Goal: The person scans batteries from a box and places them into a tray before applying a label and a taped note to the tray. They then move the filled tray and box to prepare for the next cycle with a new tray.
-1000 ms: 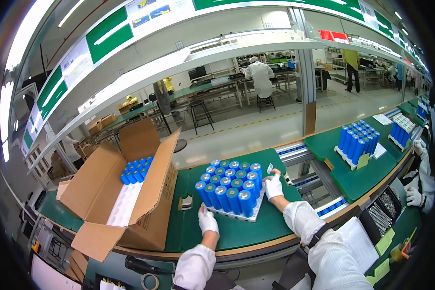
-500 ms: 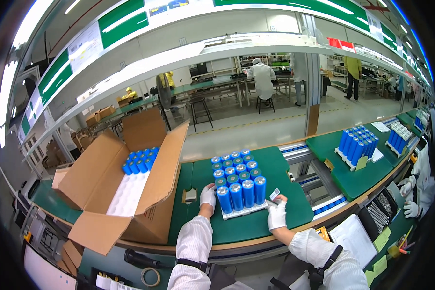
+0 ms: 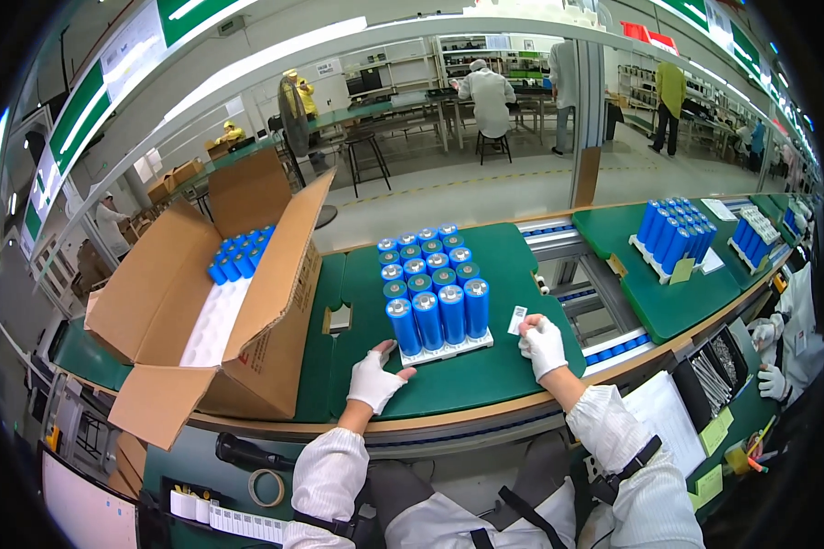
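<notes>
A block of upright blue cylindrical battery cells (image 3: pixel 428 322) stands in rows on a white plastic holder (image 3: pixel 449 350), on a green work board (image 3: pixel 499 261). My left hand (image 3: pixel 376 379), in a white glove with bare fingertips, is at the block's near left corner, thumb and fingers apart and holding nothing. To the right of the block, my gloved right hand (image 3: pixel 544 349) pinches a small white printed label (image 3: pixel 517 319) just above the board. The label is apart from the cells.
An open cardboard box (image 3: pixel 275 371) with blue cells and white trays stands on the left. Rightward, a roller conveyor (image 3: pixel 618 349) and another cell block (image 3: pixel 673 240) follow. A tape roll (image 3: pixel 266 488) and label strip (image 3: pixel 247 523) lie below. A co-worker's gloved hand (image 3: pixel 773 382) is far right.
My left hand has drawn back from the block's left side toward me and opened. My right hand has moved away from the holder's right corner with the label. The whole view has shifted.
</notes>
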`<action>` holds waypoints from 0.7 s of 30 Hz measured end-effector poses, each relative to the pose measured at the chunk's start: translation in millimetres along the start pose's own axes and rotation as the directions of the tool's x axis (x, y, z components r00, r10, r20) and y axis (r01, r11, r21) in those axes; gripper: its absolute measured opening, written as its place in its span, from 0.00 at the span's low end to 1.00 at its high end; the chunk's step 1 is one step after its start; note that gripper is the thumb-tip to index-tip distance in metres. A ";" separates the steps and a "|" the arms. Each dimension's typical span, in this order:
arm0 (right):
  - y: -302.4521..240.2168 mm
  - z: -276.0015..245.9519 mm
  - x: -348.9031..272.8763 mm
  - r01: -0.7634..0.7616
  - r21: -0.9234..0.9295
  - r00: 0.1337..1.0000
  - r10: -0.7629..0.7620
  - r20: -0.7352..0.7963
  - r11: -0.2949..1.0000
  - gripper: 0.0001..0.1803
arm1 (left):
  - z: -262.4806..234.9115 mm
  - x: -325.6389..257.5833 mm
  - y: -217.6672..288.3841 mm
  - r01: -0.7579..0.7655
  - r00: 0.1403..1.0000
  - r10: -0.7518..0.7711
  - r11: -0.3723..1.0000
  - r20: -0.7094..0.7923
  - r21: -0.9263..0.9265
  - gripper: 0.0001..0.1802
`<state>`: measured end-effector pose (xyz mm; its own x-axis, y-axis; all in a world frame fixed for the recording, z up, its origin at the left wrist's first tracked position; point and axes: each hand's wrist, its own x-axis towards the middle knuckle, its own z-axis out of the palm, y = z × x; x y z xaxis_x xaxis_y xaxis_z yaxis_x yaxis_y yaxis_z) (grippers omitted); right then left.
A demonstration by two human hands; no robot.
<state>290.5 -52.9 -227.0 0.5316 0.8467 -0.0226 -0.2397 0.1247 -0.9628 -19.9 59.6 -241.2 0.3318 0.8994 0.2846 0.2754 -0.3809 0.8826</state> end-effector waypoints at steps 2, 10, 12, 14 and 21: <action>-4.7 4.5 -8.8 -0.032 0.002 0.986 0.032 0.161 0.999 0.06 | -0.6 1.3 17.5 0.041 0.996 -0.062 0.963 0.070 0.267 0.43; 14.2 84.8 -21.4 0.211 -0.416 0.933 -0.055 0.357 0.884 0.07 | 12.9 14.2 8.5 -0.030 0.995 0.023 0.997 -0.095 -0.067 0.65; 23.3 94.0 -17.5 0.215 -0.394 0.946 -0.091 0.311 0.894 0.08 | 22.1 18.2 14.1 -0.030 0.995 0.019 0.993 -0.102 -0.111 0.67; 29.3 95.8 -14.3 0.215 -0.390 0.952 -0.104 0.286 0.895 0.07 | 30.3 17.5 18.5 -0.087 0.986 0.080 0.996 -0.149 -0.036 0.67; 26.0 102.8 -14.0 0.127 -0.349 0.973 -0.048 0.227 0.928 0.06 | 46.3 28.4 14.7 -0.112 0.971 0.112 0.994 -0.210 0.009 0.67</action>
<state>193.3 -8.4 -224.0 0.3438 0.9352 0.0853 0.1290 0.0430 -0.9907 35.3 69.6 -237.5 0.1637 0.8760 0.4538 0.2448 -0.4816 0.8415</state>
